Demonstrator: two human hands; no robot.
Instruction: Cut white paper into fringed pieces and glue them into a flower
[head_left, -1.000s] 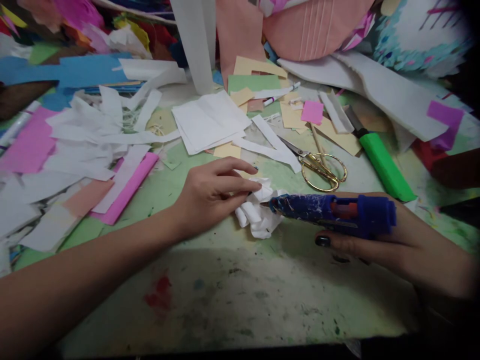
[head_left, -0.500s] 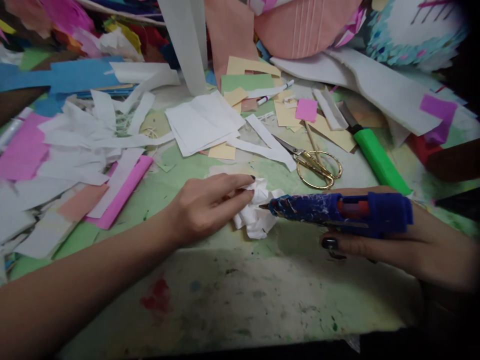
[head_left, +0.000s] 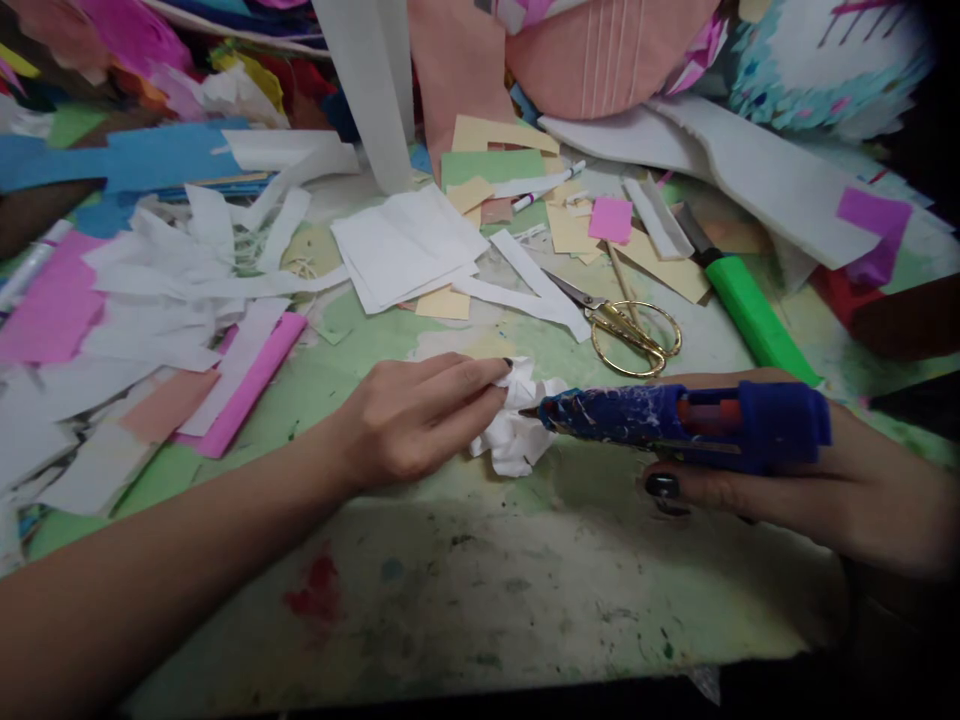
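Observation:
My right hand (head_left: 795, 500) is wrapped round a blue glue gun (head_left: 607, 416), its barrel streaked with dried glue. The metal nozzle points left and overlaps the middle of a ruffled white paper flower (head_left: 517, 450); whether it touches the paper I cannot tell. My left hand (head_left: 416, 415) grips the flower's left side, fingers close together, against the tabletop. The fingers partly hide the flower. Just beyond the glue gun lie gold-handled scissors (head_left: 626, 330), beside narrow white paper strips (head_left: 525, 275).
White paper squares (head_left: 409, 245) lie farther back. A green-handled knife (head_left: 761, 315) rests at the right. Heaped white paper scraps (head_left: 161, 270) and a pink paper roll (head_left: 247, 390) spread over the left. Large white sheets (head_left: 705, 150) and a pink round piece (head_left: 611, 55) stand behind.
My left fingers have shifted very slightly over the flower. The glue gun stays almost in the same place, with its nozzle still over the flower.

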